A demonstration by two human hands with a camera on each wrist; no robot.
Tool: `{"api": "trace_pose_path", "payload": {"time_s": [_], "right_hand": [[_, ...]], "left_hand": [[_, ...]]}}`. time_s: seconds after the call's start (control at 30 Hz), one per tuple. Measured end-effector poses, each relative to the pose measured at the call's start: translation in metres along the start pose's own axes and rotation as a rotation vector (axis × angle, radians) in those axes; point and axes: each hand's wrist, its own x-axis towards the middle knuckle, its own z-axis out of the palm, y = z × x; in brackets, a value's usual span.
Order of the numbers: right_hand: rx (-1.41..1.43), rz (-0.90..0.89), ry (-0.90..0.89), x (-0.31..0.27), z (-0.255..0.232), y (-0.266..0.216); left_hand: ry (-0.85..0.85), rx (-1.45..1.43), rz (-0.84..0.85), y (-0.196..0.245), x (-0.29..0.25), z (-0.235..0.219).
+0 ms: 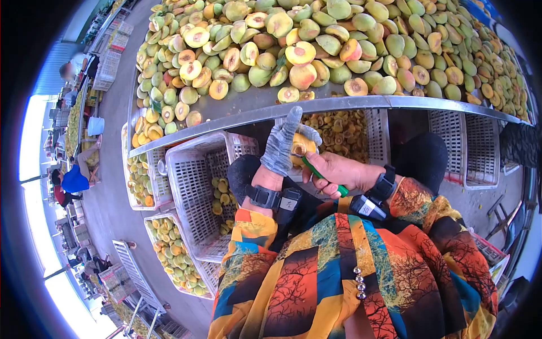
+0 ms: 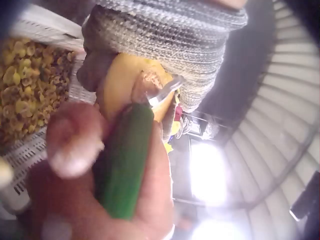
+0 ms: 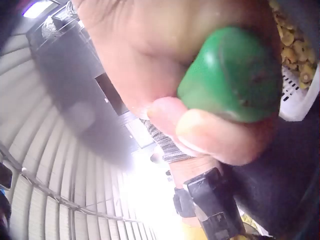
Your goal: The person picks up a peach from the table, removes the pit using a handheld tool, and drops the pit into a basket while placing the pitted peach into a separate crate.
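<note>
Peach half [image 1: 301, 146] gripped by gloved left hand [image 1: 280, 148] | right hand [image 1: 337, 171] clasps green-handled knife [image 1: 323, 177], tip in pit, handle slanting lower-right.

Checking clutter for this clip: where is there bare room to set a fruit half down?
Bare metal shows on the table between the halved fruit pile and its front rim. The white crate left of the gloved left hand is mostly empty. The crate of pits behind the right hand is crowded.
</note>
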Motion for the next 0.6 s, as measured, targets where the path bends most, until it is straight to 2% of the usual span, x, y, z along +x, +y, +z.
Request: {"api": "trace_pose_path", "payload": {"time_s": [0.03, 0.1, 0.13, 0.17, 0.23, 0.27, 0.3, 0.33, 0.37, 0.4, 0.43, 0.5, 0.53, 0.57, 0.6], "right_hand": [[0.033, 0.013, -0.047, 0.0, -0.003, -0.002], [0.063, 0.043, -0.102, -0.003, -0.002, 0.003], [0.125, 0.054, -0.157, -0.003, -0.001, 0.005], [0.185, 0.066, -0.212, 0.0, -0.003, 0.006], [0.242, 0.049, -0.252, 0.001, -0.008, 0.013], [0.258, 0.002, -0.301, 0.0, -0.009, 0.01], [0.275, -0.043, -0.35, -0.001, -0.009, 0.009], [0.291, -0.096, -0.496, 0.0, -0.006, 0.008], [0.301, -0.095, -0.49, -0.003, -0.002, 0.001], [0.378, -0.176, -0.348, -0.006, -0.008, -0.006], [0.465, -0.24, -0.207, -0.014, -0.017, -0.006], [0.573, -0.364, -0.164, -0.024, -0.042, -0.013], [0.43, -0.384, -0.021, -0.029, -0.05, -0.014], [0.289, -0.402, 0.127, -0.036, -0.051, -0.016], [0.188, -0.4, 0.26, -0.042, -0.049, -0.016]], "left_hand": [[0.0, -0.002, -0.006, 0.002, 0.001, 0.0], [-0.12, 0.099, 0.058, 0.008, -0.004, 0.001], [-0.161, 0.262, 0.098, 0.014, -0.007, 0.002], [-0.154, 0.26, 0.111, 0.013, -0.006, 0.002], [-0.099, -0.02, 0.079, -0.006, -0.006, -0.003], [-0.215, -0.212, 0.034, -0.015, -0.001, -0.013], [-0.212, -0.215, 0.037, -0.029, 0.0, -0.004], [-0.193, -0.554, 0.259, -0.05, -0.002, 0.015], [-0.181, -0.884, 0.482, -0.062, 0.001, 0.023], [-0.303, -0.693, 0.093, -0.043, 0.02, -0.008], [0.259, -0.559, 0.07, -0.052, 0.027, -0.008], [0.166, -0.486, 0.073, -0.04, 0.012, -0.012], [0.262, -0.491, -0.01, -0.033, 0.011, -0.012], [0.263, -0.487, -0.015, -0.032, 0.009, -0.016], [0.24, -0.358, -0.042, -0.032, 0.008, -0.018]]}}
